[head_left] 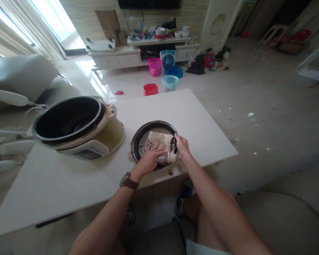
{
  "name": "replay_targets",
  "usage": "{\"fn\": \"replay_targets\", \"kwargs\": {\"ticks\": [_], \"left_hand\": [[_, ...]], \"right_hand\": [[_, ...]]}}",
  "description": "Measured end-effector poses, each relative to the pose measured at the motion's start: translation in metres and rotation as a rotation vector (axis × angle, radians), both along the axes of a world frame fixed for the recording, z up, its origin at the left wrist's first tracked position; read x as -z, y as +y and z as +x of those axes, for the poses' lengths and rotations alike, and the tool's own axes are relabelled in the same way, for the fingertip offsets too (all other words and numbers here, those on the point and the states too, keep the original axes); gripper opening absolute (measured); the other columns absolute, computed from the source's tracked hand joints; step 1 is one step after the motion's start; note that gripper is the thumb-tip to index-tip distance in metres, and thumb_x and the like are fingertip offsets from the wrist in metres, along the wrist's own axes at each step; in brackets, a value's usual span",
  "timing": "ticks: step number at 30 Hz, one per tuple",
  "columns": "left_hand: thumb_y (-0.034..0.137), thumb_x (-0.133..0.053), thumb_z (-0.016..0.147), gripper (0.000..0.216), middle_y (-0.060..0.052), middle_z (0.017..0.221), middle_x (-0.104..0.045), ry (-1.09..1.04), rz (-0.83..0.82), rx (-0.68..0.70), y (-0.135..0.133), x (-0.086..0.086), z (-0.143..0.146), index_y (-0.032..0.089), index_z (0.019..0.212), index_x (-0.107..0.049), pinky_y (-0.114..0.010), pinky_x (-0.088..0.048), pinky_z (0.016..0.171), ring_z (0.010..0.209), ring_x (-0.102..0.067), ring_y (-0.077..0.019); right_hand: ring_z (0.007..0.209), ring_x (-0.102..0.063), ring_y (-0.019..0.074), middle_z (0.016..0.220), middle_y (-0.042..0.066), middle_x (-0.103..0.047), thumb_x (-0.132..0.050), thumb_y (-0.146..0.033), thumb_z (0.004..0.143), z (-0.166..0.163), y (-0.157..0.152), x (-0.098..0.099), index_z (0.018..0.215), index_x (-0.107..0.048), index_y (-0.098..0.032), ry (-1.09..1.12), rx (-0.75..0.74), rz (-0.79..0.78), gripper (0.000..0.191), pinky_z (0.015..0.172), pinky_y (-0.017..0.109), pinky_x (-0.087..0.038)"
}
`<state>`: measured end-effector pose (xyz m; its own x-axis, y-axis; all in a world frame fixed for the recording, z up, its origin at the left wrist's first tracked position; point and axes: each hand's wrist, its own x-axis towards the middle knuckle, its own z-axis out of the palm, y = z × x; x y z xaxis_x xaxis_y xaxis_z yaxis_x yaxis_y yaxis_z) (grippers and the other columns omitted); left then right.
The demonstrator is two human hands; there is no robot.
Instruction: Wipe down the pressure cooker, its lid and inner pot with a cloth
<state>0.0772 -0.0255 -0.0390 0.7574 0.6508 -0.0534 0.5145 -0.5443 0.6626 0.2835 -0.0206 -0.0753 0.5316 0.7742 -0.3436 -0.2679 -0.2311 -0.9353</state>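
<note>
1. Head view: a round metal lid [151,124] lies flat on the white surface [69,180], near its front edge and to the right of an open cooker [74,124]. A patterned cloth [161,141] is spread across the lid.
2. The left hand [150,159], with a watch [128,181] on its wrist, lies flat on the cloth with fingers spread, pressing down rather than gripping.
3. The right hand [182,146] is curled around the cloth's right end at the lid's rim, pinching it there.
4. To wipe well, I judge, the right hand should anchor the lid so it cannot skate. The left palm should press evenly and work the cloth into the groove beside the rim.
5. A hard push toward the body could tip the lid off the front edge.
6. A few small scraps [172,170] lie on the surface just in front of the lid.
7. Beyond is a pale tiled floor [255,106]. A pink basket [154,66], a blue basket [169,83] and a red tub [150,89] stand near a low, cluttered cabinet [117,58], and curtains [16,32] hang at the left.
</note>
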Motion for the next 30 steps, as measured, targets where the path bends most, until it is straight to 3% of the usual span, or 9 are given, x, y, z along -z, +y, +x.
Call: {"fn": "replay_targets", "kwargs": {"ticks": [3,6,8,11,14,17,20,25,30], "left_hand": [[-0.009,-0.048,0.061,0.088,-0.005,0.150,-0.069,-0.111,-0.055,-0.111,0.006,-0.001,-0.012,0.029,0.135,-0.077,-0.061,-0.019,0.135,0.158,-0.045,-0.0310],[-0.005,-0.053,0.068,0.073,-0.009,0.141,-0.075,-0.345,-0.058,-0.367,0.014,-0.008,-0.019,0.022,0.130,-0.080,-0.052,-0.040,0.129,0.141,-0.064,-0.0310],[-0.002,-0.057,0.074,0.067,-0.009,0.141,-0.075,-0.503,0.005,-0.533,0.018,-0.017,-0.022,0.021,0.133,-0.078,-0.050,-0.044,0.126,0.138,-0.066,-0.0310],[0.002,-0.060,0.079,0.067,-0.008,0.151,-0.069,-0.564,0.175,-0.631,0.021,-0.028,-0.024,0.023,0.141,-0.073,-0.053,-0.033,0.132,0.151,-0.054,-0.0309],[0.002,-0.056,0.083,0.071,-0.006,0.167,-0.053,-0.329,0.270,-0.558,0.021,-0.025,-0.020,0.027,0.147,-0.068,-0.060,-0.017,0.136,0.165,-0.033,-0.0307],[0.000,-0.055,0.082,0.077,-0.008,0.176,-0.038,-0.042,0.220,-0.459,0.019,-0.008,-0.009,0.028,0.154,-0.063,-0.069,-0.011,0.134,0.168,-0.020,-0.0355],[0.001,-0.060,0.082,0.083,-0.011,0.179,-0.031,0.115,0.166,-0.381,0.017,0.008,0.007,0.028,0.160,-0.056,-0.075,-0.006,0.132,0.169,-0.013,-0.0403],[0.010,-0.059,0.091,0.075,-0.010,0.180,-0.029,0.097,0.065,-0.377,0.015,0.012,0.033,0.025,0.164,-0.051,-0.077,-0.008,0.131,0.169,-0.006,-0.0424],[0.004,-0.053,0.086,0.075,-0.001,0.175,-0.040,0.060,0.068,-0.162,0.010,0.000,0.039,0.031,0.154,-0.062,-0.079,-0.004,0.130,0.170,-0.006,-0.0406]], "right_hand": [[0.066,-0.056,0.0168,0.060,-0.003,-0.060,-0.071,-0.066,0.078,0.001,0.000,-0.002,0.062,-0.054,-0.026,-0.028,0.006,-0.002,0.047,0.059,0.027,-0.042],[0.065,-0.053,0.0168,0.059,-0.003,-0.058,-0.071,-0.068,0.079,0.002,-0.001,-0.004,0.061,-0.054,-0.026,-0.041,0.004,0.000,0.048,0.060,0.028,-0.040],[0.065,-0.053,0.0171,0.060,-0.002,-0.060,-0.071,-0.068,0.079,0.003,-0.002,-0.006,0.063,-0.057,-0.025,-0.039,-0.013,0.006,0.048,0.060,0.029,-0.039],[0.068,-0.055,0.0173,0.064,-0.001,-0.064,-0.071,-0.066,0.080,0.003,-0.004,-0.007,0.066,-0.063,-0.023,-0.025,-0.016,0.017,0.045,0.062,0.028,-0.041],[0.068,-0.055,0.0172,0.064,-0.001,-0.064,-0.071,-0.061,0.081,0.001,-0.004,-0.005,0.066,-0.064,-0.023,-0.012,0.003,0.024,0.041,0.062,0.028,-0.041],[0.067,-0.054,0.0170,0.061,-0.002,-0.062,-0.070,-0.058,0.082,-0.001,-0.003,-0.002,0.066,-0.062,-0.024,-0.004,0.007,0.024,0.039,0.062,0.028,-0.043],[0.071,-0.059,0.0178,0.064,-0.001,-0.066,-0.069,-0.061,0.081,-0.003,-0.002,0.001,0.070,-0.066,-0.022,-0.031,0.022,0.034,0.040,0.065,0.027,-0.046],[0.082,-0.067,0.0210,0.072,0.002,-0.074,-0.071,-0.065,0.079,-0.003,-0.002,0.001,0.076,-0.074,-0.019,-0.037,0.026,0.065,0.047,0.072,0.028,-0.051],[0.080,-0.071,0.0199,0.082,0.002,-0.079,-0.070,-0.058,0.080,-0.002,0.002,-0.010,0.082,-0.077,-0.020,0.123,0.053,0.044,0.039,0.072,0.029,-0.055]]}}
